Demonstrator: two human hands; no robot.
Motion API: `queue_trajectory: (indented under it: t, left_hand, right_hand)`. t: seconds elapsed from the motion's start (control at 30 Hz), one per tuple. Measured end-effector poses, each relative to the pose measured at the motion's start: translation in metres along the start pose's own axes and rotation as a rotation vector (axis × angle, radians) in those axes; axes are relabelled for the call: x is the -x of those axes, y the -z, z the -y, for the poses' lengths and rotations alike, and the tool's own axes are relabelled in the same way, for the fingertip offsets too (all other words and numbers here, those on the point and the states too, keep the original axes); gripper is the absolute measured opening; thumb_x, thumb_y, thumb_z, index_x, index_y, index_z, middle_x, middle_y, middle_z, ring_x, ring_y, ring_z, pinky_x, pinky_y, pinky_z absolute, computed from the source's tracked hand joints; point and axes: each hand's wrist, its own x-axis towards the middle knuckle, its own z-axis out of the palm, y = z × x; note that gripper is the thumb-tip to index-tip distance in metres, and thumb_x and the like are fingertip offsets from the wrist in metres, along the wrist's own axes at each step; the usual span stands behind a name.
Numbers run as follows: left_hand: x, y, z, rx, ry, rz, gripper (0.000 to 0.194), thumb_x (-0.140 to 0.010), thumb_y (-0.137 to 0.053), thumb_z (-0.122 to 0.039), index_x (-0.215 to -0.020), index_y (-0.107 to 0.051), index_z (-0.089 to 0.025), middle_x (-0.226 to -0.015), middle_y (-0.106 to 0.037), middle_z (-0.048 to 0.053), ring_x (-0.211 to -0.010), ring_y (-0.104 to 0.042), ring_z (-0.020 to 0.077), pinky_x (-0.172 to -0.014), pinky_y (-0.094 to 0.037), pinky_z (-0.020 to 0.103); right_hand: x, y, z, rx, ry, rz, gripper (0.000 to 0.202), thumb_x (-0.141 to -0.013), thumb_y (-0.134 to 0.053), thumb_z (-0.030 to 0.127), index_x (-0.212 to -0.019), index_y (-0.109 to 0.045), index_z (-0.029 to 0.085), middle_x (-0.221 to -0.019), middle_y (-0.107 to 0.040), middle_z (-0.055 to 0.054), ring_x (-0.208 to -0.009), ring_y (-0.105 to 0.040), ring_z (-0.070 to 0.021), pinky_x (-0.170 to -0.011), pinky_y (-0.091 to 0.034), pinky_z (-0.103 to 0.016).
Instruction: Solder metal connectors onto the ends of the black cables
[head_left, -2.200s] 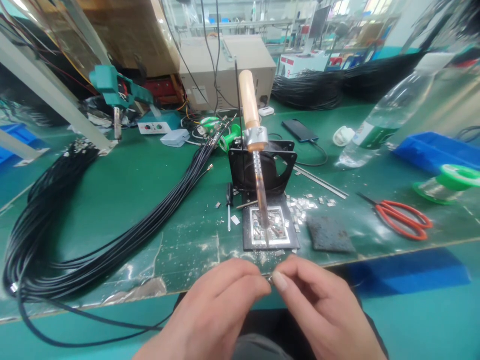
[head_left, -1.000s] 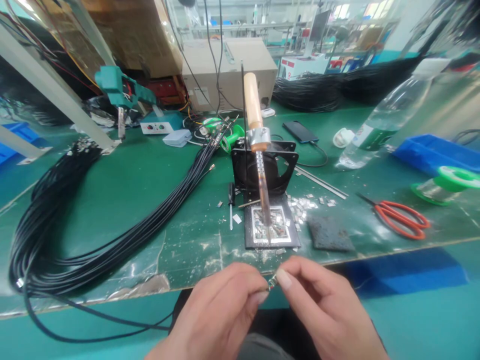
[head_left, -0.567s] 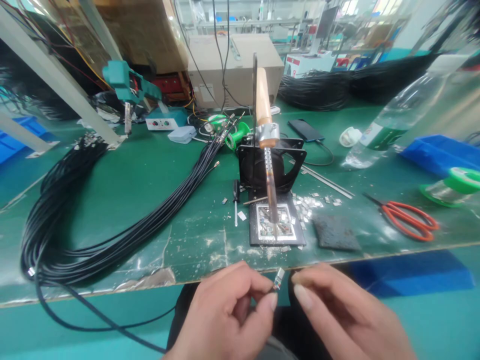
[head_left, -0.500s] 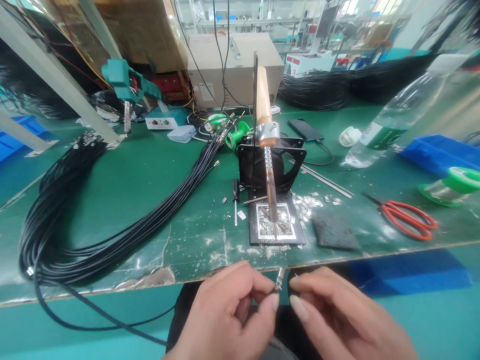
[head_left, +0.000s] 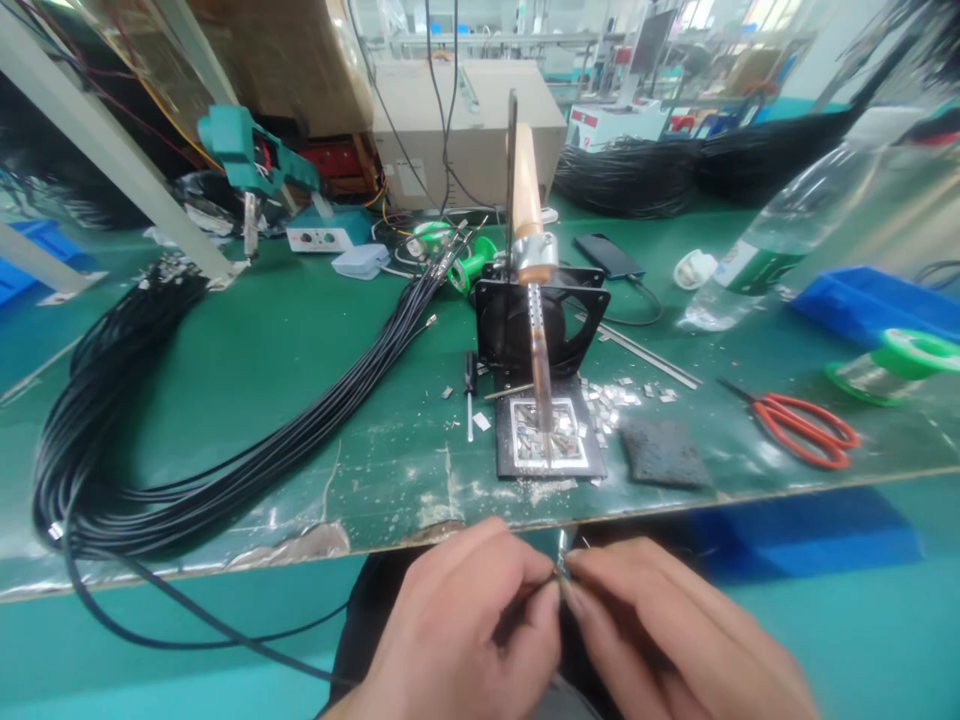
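Observation:
Below the bench's front edge, my left hand point(head_left: 476, 610) pinches a small metal connector point(head_left: 562, 545) between thumb and forefinger. Its silvery tip sticks up between the hands. My right hand point(head_left: 660, 610) is closed at the fingertips and meets the connector from the right, with a thin light sliver showing over its forefinger; what it grips is mostly hidden. Beyond the hands, a soldering iron point(head_left: 538, 340) with a wooden handle points down over a tray point(head_left: 510, 465) of small metal bits.
A bundle of black cables point(head_left: 247, 490) curves across the left. A screwdriver point(head_left: 470, 375), dark pad point(head_left: 664, 452), orange-handled scissors point(head_left: 810, 430), solder spool point(head_left: 892, 365) and plastic bottle point(head_left: 780, 235) lie or stand on the green bench point(head_left: 390, 480). A blue bin point(head_left: 810, 535) is underneath.
My right hand has moved left, so its fingertips now meet those of my left hand at the connector. The connector is more covered than before. The view has shifted slightly.

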Motion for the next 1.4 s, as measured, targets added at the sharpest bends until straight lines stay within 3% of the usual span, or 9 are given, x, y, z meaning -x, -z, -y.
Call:
queue_trajectory:
  t: [0.17, 0.37, 0.67, 0.83, 0.93, 1.03, 1.13, 1.27, 1.4]
  left_hand:
    - [-0.002, -0.002, -0.001, -0.08, -0.121, -0.06, 0.02, -0.092, -0.057, -0.005, -0.083, -0.073, -0.014, -0.067, -0.061, -0.001, -0.059, -0.054, 0.0121, -0.056, -0.045, 0.023]
    - [0.001, -0.007, 0.002, -0.125, -0.178, -0.064, 0.025, -0.094, -0.055, -0.002, -0.081, -0.074, -0.012, -0.066, -0.055, 0.0, -0.059, -0.05, 0.0135, -0.054, -0.041, 0.027]
    - [0.005, -0.006, 0.005, -0.072, -0.204, 0.051, 0.023, -0.098, -0.055, -0.004, -0.086, -0.073, -0.012, -0.069, -0.055, 0.001, -0.063, -0.049, 0.0154, -0.056, -0.04, 0.028]
    - [0.007, 0.0, 0.006, 0.07, -0.111, 0.164, 0.018, -0.101, -0.056, -0.008, -0.098, -0.071, -0.017, -0.078, -0.057, 0.001, -0.073, -0.053, 0.0159, -0.065, -0.043, 0.028]
    - [0.007, 0.004, 0.004, 0.113, -0.03, 0.24, 0.019, -0.103, -0.054, -0.011, -0.099, -0.072, -0.019, -0.081, -0.058, 0.002, -0.076, -0.055, 0.0164, -0.068, -0.044, 0.029]
    - [0.006, 0.008, 0.0, 0.136, 0.053, 0.308, 0.027, -0.105, -0.049, -0.014, -0.096, -0.073, -0.019, -0.08, -0.058, 0.002, -0.075, -0.056, 0.0168, -0.066, -0.044, 0.029]
    - [0.004, 0.012, -0.004, 0.155, 0.1, 0.372, 0.031, -0.104, -0.046, -0.015, -0.091, -0.074, -0.019, -0.078, -0.058, 0.002, -0.073, -0.057, 0.0169, -0.063, -0.044, 0.029]
    - [0.002, 0.015, -0.005, 0.206, 0.095, 0.379, 0.032, -0.1, -0.046, -0.009, -0.084, -0.072, -0.02, -0.079, -0.061, 0.001, -0.074, -0.06, 0.0157, -0.063, -0.047, 0.026]
    - [0.004, 0.015, 0.0, 0.33, 0.088, 0.396, 0.03, -0.095, -0.054, -0.003, -0.081, -0.072, -0.02, -0.082, -0.065, 0.0, -0.076, -0.065, 0.0127, -0.067, -0.05, 0.021]
  right_hand:
    - [0.003, 0.0, -0.005, 0.115, 0.071, 0.01, 0.014, -0.106, -0.057, 0.02, -0.114, -0.069, 0.023, -0.091, -0.077, 0.001, -0.078, -0.078, -0.0131, -0.072, -0.061, -0.022]
    - [-0.001, 0.001, -0.004, 0.058, 0.067, 0.015, 0.021, -0.104, -0.05, 0.013, -0.097, -0.069, 0.02, -0.079, -0.071, 0.001, -0.066, -0.072, -0.013, -0.064, -0.059, -0.023]
    - [-0.005, 0.009, -0.001, -0.089, -0.191, 0.236, 0.02, -0.098, -0.055, 0.014, -0.083, -0.066, 0.021, -0.071, -0.066, 0.003, -0.06, -0.065, -0.0094, -0.053, -0.049, -0.018]
    - [-0.009, 0.013, -0.004, -0.221, -0.32, 0.354, 0.021, -0.092, -0.056, 0.012, -0.077, -0.067, 0.021, -0.066, -0.063, 0.004, -0.055, -0.057, -0.0085, -0.048, -0.044, -0.017]
    - [-0.009, 0.015, -0.008, -0.205, -0.262, 0.368, 0.021, -0.089, -0.056, 0.006, -0.077, -0.065, 0.021, -0.065, -0.061, 0.006, -0.054, -0.054, -0.0071, -0.048, -0.041, -0.016]
    - [-0.007, 0.016, -0.008, -0.117, -0.091, 0.332, 0.024, -0.086, -0.054, 0.001, -0.077, -0.065, 0.021, -0.065, -0.06, 0.005, -0.054, -0.055, -0.0073, -0.049, -0.042, -0.017]
    - [-0.003, 0.021, -0.006, 0.048, 0.09, 0.318, 0.029, -0.091, -0.05, 0.001, -0.079, -0.068, 0.02, -0.072, -0.067, 0.001, -0.062, -0.063, -0.0122, -0.06, -0.05, -0.025]
    - [0.003, 0.03, -0.004, 0.186, 0.258, 0.378, 0.032, -0.093, -0.045, 0.002, -0.08, -0.068, 0.02, -0.076, -0.071, 0.0, -0.066, -0.065, -0.0163, -0.063, -0.05, -0.032]
    - [0.001, 0.031, -0.007, -0.009, 0.2, 0.447, 0.023, -0.086, -0.059, 0.002, -0.081, -0.068, 0.022, -0.074, -0.067, 0.005, -0.066, -0.065, -0.0118, -0.062, -0.049, -0.025]
